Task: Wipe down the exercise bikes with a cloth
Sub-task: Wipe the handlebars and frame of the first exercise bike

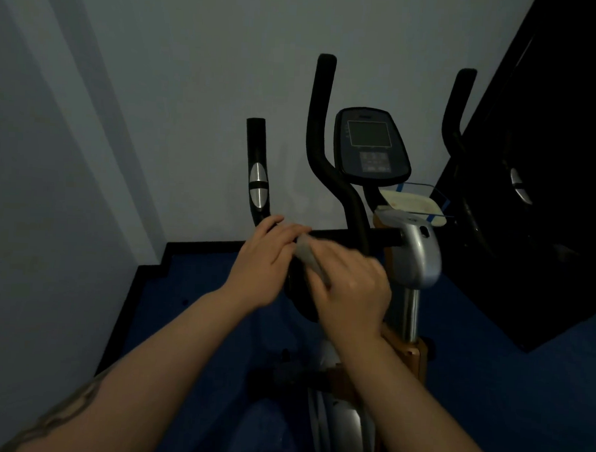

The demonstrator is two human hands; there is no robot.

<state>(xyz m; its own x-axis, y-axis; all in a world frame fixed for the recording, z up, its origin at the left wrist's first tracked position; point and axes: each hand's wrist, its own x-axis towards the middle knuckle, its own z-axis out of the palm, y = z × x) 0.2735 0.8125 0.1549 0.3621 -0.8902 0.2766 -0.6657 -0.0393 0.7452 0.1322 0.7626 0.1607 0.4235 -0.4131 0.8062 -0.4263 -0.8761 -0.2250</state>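
An exercise bike [415, 251] with black handlebars and a grey console [370, 143] stands before me against the wall. My left hand [266, 262] curls round the black handlebar [327, 234] near its left bend. My right hand [350, 289] grips a pale grey cloth [309, 255] and presses it against the same bar just right of the left hand. Most of the cloth is hidden under my fingers. The left grip [257, 176] with its silver sensor pad rises above my left hand.
A pale wall stands close behind the bike, and a corner of it juts in at the left. A tall black panel [547, 185] stands at the right. A clear tray [424, 204] with a pale pad sits under the console. The floor [190, 310] is blue.
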